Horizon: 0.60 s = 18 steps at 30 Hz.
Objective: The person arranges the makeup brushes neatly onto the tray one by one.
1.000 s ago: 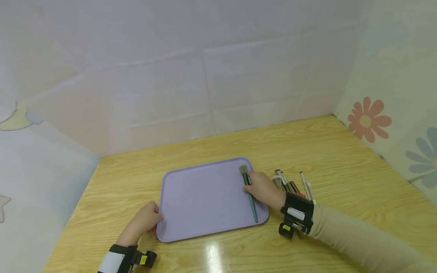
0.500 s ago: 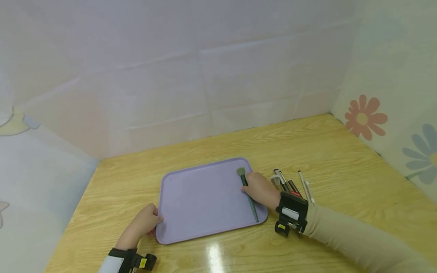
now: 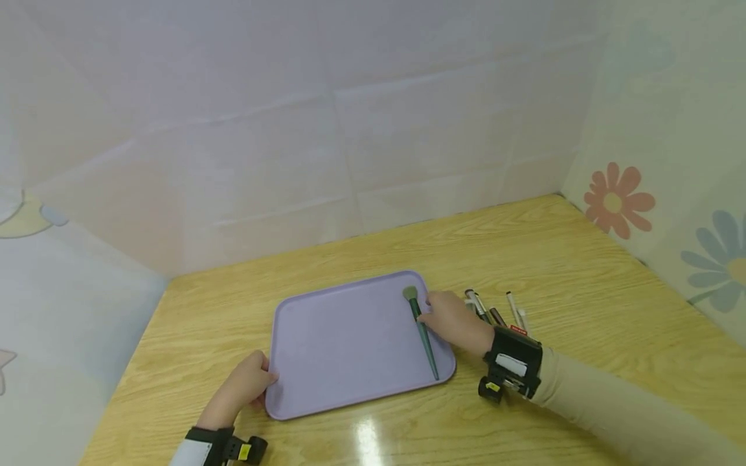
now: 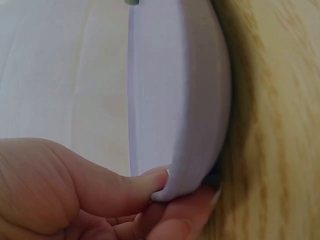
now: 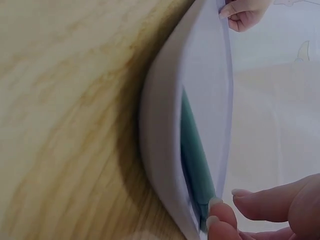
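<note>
A lilac tray [image 3: 350, 349] lies on the table, and my left hand [image 3: 247, 378] pinches its near left corner. In the left wrist view the thumb [image 4: 125, 192] is on top of the rim, with fingers below. Along the tray's right side lies a makeup brush [image 3: 427, 349] with a green handle and pale green bristles. My right hand [image 3: 457, 321] is over the tray's right rim, right beside the brush. In the right wrist view its fingertips [image 5: 220, 212] are at the green handle [image 5: 197, 150], while the thumb stands apart from them.
Several more brushes and slim cosmetic sticks [image 3: 495, 315] lie on the wooden table [image 3: 583, 285] right of the tray, partly hidden by my right wrist. Fabric hangings [image 3: 280, 129] stand behind the table and at its sides.
My right hand has loosened from the brush and drawn slightly right, leaving the brush on the tray. My left hand keeps its hold on the tray corner.
</note>
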Motion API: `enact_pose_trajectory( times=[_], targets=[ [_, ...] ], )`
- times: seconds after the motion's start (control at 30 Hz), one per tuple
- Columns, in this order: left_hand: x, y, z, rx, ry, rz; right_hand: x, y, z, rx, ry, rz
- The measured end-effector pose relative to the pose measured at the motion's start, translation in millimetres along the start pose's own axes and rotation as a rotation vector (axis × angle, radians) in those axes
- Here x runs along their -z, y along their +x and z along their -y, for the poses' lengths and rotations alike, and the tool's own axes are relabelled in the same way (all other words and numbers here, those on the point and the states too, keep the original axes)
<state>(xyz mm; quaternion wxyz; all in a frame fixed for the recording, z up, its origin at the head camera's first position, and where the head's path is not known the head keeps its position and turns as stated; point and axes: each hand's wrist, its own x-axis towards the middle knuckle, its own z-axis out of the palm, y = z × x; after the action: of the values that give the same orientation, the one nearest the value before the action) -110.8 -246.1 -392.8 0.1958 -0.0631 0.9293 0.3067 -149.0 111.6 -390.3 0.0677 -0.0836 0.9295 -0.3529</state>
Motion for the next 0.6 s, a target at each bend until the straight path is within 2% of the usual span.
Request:
enact_pose_trajectory(
  times=[0.4, 0.6],
  targets=[
    [1.0, -0.3, -2.9, -0.013, 0.022, -0.014, 23.1, -17.1, -12.4, -0.020, -0.068, -0.019],
    [0.7, -1.6, -3.1, -0.021, 0.019, -0.017, 31.5, -26.4, -20.1, 0.001, -0.076, -0.037]
  ],
)
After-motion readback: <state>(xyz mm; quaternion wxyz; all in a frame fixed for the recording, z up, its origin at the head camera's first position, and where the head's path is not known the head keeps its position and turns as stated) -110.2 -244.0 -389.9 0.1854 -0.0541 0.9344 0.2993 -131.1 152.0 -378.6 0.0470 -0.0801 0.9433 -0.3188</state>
